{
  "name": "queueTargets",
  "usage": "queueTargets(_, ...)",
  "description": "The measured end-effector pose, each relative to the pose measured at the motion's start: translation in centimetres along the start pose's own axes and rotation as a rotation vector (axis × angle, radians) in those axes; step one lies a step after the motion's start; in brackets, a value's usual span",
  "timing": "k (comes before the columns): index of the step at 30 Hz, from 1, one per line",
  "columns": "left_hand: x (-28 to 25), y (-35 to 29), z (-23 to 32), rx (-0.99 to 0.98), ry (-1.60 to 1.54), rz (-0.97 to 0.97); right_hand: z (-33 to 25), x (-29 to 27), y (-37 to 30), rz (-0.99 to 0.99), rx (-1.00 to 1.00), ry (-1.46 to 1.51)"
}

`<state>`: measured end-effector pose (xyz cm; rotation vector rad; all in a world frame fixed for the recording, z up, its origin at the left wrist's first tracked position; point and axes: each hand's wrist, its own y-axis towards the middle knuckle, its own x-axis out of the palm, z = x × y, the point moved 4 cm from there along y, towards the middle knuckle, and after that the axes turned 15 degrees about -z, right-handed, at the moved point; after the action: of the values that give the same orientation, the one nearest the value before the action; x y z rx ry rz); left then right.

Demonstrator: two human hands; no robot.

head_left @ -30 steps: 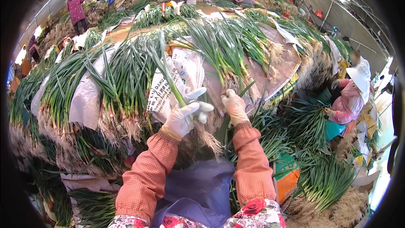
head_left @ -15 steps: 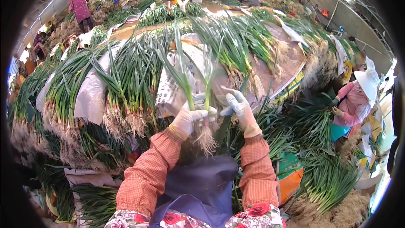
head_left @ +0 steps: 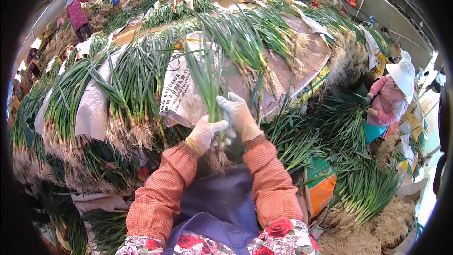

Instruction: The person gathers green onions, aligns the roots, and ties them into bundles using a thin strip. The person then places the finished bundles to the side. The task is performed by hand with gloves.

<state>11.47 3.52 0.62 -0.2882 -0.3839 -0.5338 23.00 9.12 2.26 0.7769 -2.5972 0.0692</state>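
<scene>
In front of my apron, my left hand, in a pale glove, is closed round the lower stalks of a few green onions. They stand nearly upright, leaves up, with stringy roots hanging below the fist. My right hand, gloved too, is closed on the same stalks just above and to the right of the left hand. Its fingertips are partly hidden behind the leaves. Just beyond my hands lies a printed white sack, with a row of green onions at its left and another bunch past its right side.
A heaped bench covered with brown sheeting spans the space ahead. At right, a person in a white hat handles green onions. Near my right forearm stand a green and orange bag and a pile of green onions. Other people are farther back.
My right hand has moved left and closed on the stalks beside my left hand. The separate green onions have come together into one bunch. The view has shifted slightly.
</scene>
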Motion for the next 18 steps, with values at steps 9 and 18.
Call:
queueTargets(9,-3.6,1.5,-0.9,0.455,-0.448,0.142,-2.3,-3.3,-5.0,0.106,-0.897,0.38)
queueTargets(18,3.2,-2.8,8.8,0.848,-0.155,-0.078,3.1,-11.2,-2.8,0.268,-0.193,-0.903)
